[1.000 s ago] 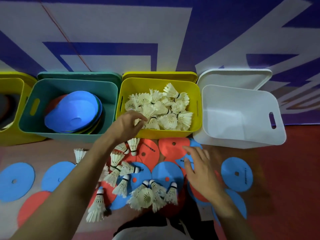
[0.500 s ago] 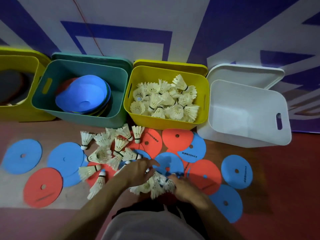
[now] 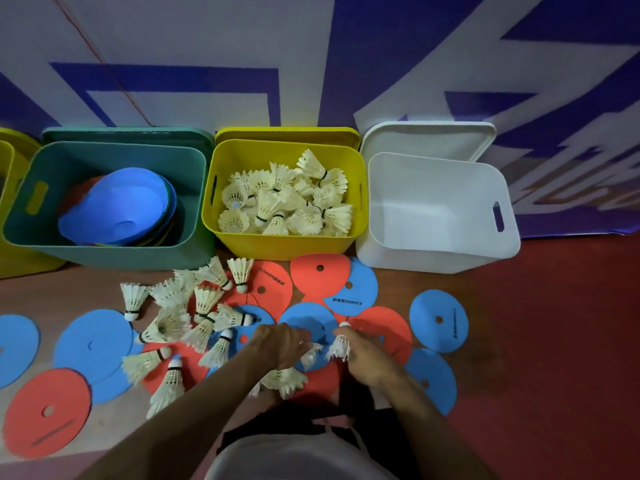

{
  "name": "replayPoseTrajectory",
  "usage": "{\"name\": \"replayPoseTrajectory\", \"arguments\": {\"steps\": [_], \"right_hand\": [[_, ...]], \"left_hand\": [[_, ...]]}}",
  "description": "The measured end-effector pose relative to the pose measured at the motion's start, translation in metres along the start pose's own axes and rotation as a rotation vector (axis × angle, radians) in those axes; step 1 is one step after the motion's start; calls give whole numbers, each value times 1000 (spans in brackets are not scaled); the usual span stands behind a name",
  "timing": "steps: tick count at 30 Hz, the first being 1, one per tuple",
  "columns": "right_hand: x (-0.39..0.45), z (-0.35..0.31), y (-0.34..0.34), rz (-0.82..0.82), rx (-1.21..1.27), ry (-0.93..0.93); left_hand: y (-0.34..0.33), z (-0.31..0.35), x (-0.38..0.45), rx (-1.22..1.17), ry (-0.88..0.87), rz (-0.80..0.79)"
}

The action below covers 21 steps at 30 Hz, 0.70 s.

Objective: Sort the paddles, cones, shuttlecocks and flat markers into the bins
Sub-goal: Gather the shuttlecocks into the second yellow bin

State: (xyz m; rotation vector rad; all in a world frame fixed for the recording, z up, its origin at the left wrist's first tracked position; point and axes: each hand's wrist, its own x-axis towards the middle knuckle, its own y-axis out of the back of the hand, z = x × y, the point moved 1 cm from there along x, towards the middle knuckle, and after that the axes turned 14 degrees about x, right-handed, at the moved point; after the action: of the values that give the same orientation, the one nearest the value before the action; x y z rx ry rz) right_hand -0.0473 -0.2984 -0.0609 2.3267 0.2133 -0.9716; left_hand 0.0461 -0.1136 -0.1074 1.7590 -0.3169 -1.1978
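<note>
Lowest in the head view, part of a pale shirt (image 3: 298,455) and two bare forearms reaching forward over the floor (image 3: 554,341).

Left hand (image 3: 282,346), fingers curled down over a small cluster of shuttlecocks (image 3: 285,379); feathers sticking out below and to the right of the fingers; hard to tell how many held. Right hand (image 3: 363,355), fingers bent around one shuttlecock (image 3: 341,344), its white cork pointing away, feathers toward the wrist. Both hands close together, not touching.

Under and around the fingers, flat markers (image 3: 438,320) in blue and red, overlapping on the floor; more of them far left of the left hand, one red (image 3: 46,412) nearest, and some to the right of the right hand.

Left of the left hand and a little beyond, loose shuttlecocks (image 3: 204,299) scattered over the markers, lying on their sides in different directions, some touching each other.

Farther from the fingers, a row of bins against the wall. Straight ahead, yellow bin (image 3: 284,245), well filled with shuttlecocks (image 3: 287,199). To its left, green bin (image 3: 104,254) holding a stack of cones (image 3: 114,202), blue one on top. To the right, white bin (image 3: 440,254), only bare inside walls visible. At the far left edge, part of another yellow bin (image 3: 14,261), content not visible. Behind each bin, a lid of the same colour standing up.

Beyond the bins, wall (image 3: 207,36) with blue and white shapes.
</note>
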Motion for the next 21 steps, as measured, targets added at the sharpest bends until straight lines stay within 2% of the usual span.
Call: {"name": "replayPoseTrajectory", "arguments": {"steps": [5,10,13,14,18,21], "right_hand": [[-15,10,15,54,69,30],[-27,18,41,68,85,90],[-32,23,64,107,82,162],[-33,26,72,123,81,188],[-37,41,103,120,60,238],[-37,56,121,94,36,262]], "left_hand": [[2,8,15,34,45,-3],[-1,6,35,243,-22,84],[-24,-5,56,188,-35,213],[-17,-4,55,194,-42,213],[-24,13,53,351,79,424],[-46,19,64,304,152,556]]}}
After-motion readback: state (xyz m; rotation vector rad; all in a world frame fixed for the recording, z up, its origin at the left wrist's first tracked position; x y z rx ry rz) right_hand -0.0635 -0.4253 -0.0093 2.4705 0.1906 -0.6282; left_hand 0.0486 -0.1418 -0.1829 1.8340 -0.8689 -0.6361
